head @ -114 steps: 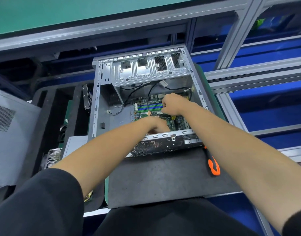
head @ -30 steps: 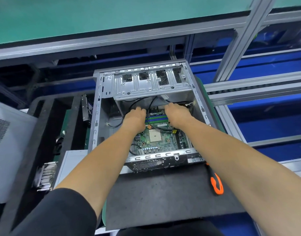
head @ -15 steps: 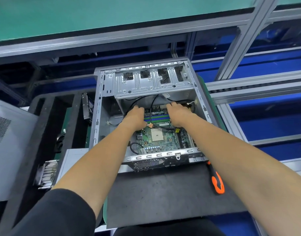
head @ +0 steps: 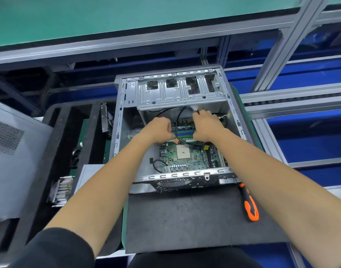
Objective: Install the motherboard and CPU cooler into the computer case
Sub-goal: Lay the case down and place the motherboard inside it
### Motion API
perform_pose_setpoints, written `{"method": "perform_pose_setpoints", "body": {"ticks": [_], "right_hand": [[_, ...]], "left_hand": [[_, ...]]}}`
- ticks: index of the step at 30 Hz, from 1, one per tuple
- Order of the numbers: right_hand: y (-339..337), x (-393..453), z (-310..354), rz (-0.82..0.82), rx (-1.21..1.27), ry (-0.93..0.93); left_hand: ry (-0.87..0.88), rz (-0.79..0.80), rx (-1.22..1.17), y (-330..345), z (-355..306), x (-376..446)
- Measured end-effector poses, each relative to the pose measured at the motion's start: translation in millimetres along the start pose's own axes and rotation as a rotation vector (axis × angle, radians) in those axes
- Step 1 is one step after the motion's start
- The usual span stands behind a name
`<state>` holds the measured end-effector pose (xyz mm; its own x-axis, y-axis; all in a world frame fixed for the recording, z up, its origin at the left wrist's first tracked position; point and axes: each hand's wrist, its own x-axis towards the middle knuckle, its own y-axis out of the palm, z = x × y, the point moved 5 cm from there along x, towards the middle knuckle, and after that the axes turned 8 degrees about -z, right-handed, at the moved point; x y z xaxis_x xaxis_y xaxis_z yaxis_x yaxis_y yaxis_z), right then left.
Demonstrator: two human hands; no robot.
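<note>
Motherboard (head: pixel 187 157) flat inside open computer case (head: pixel 117 120), both hands over it.

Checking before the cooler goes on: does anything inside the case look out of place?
Yes: a black cable loops across the motherboard, its lower bend beside the bare CPU socket, where the cooler would sit.

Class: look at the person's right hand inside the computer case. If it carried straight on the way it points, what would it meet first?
Probably the white connector at its fingertips, just under the metal drive cage. The right hand points away from the person toward it; depth is unclear.
</note>
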<state>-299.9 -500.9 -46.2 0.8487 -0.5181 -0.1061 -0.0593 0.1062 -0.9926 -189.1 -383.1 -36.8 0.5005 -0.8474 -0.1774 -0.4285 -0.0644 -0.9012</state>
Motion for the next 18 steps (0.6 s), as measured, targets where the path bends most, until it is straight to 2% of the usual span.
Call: {"method": "perform_pose_setpoints", "body": {"ticks": [2, 3, 4, 6, 9, 11, 15, 18], "right_hand": [[-14, -5, 11, -0.128, 0.095, -0.088], [-18, -9, 17, -0.129, 0.182, -0.134], [-17, -14, 24, -0.064, 0.257, -0.183], [-10, -26, 39, 0.152, 0.304, -0.292], [1, -42, 52, 0.393, 0.248, -0.371], [7, -48, 51, 0.465, 0.182, -0.349], [2, -51, 40, 0.367, 0.073, -0.248], [-5, -51, 22, 0.280, -0.121, -0.061]], "left_hand": [[0.030, 0.277, -0.023, 8, -6, -17], [0.021, 0.411, -0.035, 15, -7, -28], [0.014, 0.509, -0.037, 21, -6, -38], [0.025, 0.607, 0.017, 33, -3, -52], [0.085, 0.605, 0.178, 43, -2, -58], [0.112, 0.567, 0.243, 45, -8, -58], [0.140, 0.513, 0.326, 51, -14, -56], [0.109, 0.534, 0.322, 52, -11, -57]]}}
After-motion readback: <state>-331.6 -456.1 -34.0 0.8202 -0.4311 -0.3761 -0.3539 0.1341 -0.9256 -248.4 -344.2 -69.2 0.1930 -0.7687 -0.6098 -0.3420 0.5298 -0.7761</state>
